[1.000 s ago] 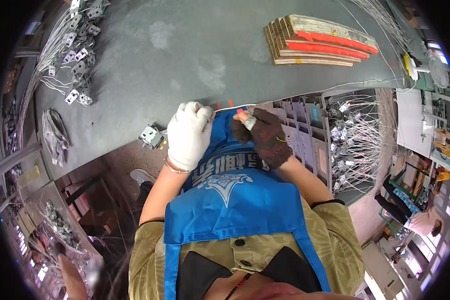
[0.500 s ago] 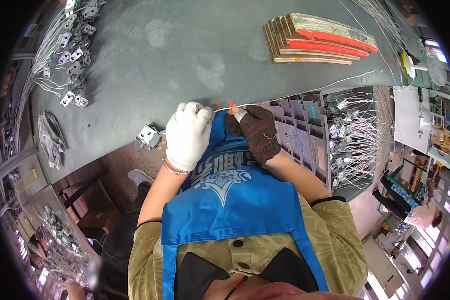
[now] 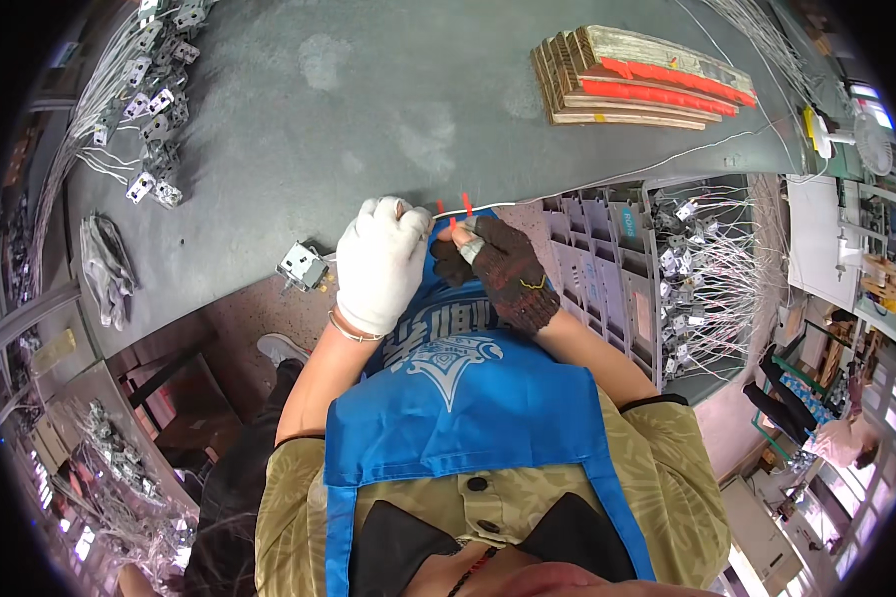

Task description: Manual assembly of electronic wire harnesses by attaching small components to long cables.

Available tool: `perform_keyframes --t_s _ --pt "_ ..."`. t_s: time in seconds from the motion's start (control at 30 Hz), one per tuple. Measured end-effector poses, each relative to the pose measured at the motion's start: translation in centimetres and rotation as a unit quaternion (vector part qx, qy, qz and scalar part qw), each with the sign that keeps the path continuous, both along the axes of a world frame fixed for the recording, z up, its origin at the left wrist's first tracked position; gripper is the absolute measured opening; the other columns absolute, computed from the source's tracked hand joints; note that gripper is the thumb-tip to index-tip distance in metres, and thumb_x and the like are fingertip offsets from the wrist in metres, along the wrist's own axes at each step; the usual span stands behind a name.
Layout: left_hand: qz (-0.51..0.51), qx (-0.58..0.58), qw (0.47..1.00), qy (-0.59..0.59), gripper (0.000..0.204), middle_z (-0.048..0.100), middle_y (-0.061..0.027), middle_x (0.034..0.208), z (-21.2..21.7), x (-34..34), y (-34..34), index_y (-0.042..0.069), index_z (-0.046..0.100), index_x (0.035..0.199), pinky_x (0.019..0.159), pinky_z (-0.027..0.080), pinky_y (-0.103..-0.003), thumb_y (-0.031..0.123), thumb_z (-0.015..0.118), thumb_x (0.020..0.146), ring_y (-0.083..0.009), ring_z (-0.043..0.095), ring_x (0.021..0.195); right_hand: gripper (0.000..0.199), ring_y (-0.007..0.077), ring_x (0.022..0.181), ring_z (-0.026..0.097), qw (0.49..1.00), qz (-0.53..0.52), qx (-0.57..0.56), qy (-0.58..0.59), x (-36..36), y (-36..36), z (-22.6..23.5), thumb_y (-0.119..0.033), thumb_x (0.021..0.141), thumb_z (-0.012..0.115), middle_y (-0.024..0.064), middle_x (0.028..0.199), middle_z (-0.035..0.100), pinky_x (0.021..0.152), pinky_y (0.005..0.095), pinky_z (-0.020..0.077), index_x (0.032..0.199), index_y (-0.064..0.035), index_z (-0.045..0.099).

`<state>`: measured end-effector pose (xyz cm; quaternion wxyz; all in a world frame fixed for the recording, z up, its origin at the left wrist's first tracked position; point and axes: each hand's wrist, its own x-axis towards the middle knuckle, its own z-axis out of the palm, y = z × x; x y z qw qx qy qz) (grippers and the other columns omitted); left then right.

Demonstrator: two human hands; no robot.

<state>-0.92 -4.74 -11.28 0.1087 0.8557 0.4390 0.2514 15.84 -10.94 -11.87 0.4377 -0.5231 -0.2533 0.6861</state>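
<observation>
My left hand (image 3: 380,264), in a white glove, is closed round a white cable (image 3: 490,207) just past the table's front edge. From the other side of that hand the cable leads to a small silver metal box (image 3: 302,267), which hangs at the table edge. My right hand (image 3: 503,267), in a dark fingerless glove with light tape round a finger, is just below the cable. Its thumb and finger pinch a small red strip of tape (image 3: 454,224). Another red strip (image 3: 467,204) stands upright at the cable.
Stacked wooden boards (image 3: 647,85) with red edges lie at the far right of the grey table (image 3: 269,129). Cabled metal boxes (image 3: 154,109) line the left, near a grey glove (image 3: 107,271). At right stands a divided rack (image 3: 607,259) beside more cabled boxes (image 3: 682,279). A person (image 3: 826,428) is farther right.
My right hand has let go of the cable and dropped slightly below it, with a red strip now at its fingertips. My left hand keeps its hold on the cable.
</observation>
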Motion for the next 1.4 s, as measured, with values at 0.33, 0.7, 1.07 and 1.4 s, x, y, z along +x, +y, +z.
perform_keyframes --t_s 0.33,0.7,1.07,1.4 --pt "-0.021 0.027 0.999 0.038 0.015 0.061 -0.0038 0.088 -0.4 -0.4 0.1 0.013 0.067 0.091 0.068 0.054 -0.037 0.012 0.067 0.077 -0.025 0.061 0.085 0.034 0.014 0.07 0.067 0.998 -0.01 -0.028 -0.054 -0.9 1.2 0.8 -0.03 0.103 0.061 0.0085 0.083 0.072 0.063 0.0276 0.053 0.107 0.0018 0.071" --pt "-0.024 0.023 0.998 0.055 0.018 0.061 -0.0035 0.087 -0.3 -0.5 0.2 0.014 0.067 0.096 0.068 0.055 -0.036 0.011 0.066 0.078 -0.0246 0.062 0.084 0.032 0.0133 0.07 0.068 0.999 -0.01 -0.014 -0.039 -0.8 1.0 0.7 -0.031 0.103 0.061 0.0069 0.085 0.071 0.06 0.0266 0.0528 0.105 0.0001 0.071" --pt "-0.037 0.013 0.996 0.082 0.026 0.061 -0.0032 0.087 0.3 -0.6 0.2 0.017 0.071 0.103 0.066 0.055 -0.037 0.01 0.065 0.078 -0.0242 0.063 0.083 0.033 0.013 0.068 0.067 0.998 -0.007 -0.017 -0.065 -0.9 1.1 0.9 -0.032 0.103 0.06 0.0067 0.086 0.072 0.059 0.0267 0.0524 0.104 -0.001 0.072" --pt "-0.048 -0.077 0.995 -0.05 0.023 0.062 -0.0059 0.088 1.0 -0.8 1.1 0.013 0.072 0.102 0.07 0.054 -0.038 0.005 0.069 0.08 -0.0274 0.064 0.083 0.045 0.0144 0.078 0.069 0.986 -0.035 -0.129 0.102 2.4 -1.6 1.9 -0.039 0.098 0.066 0.0076 0.1 0.073 0.064 0.0293 0.0537 0.126 -0.0029 0.063"
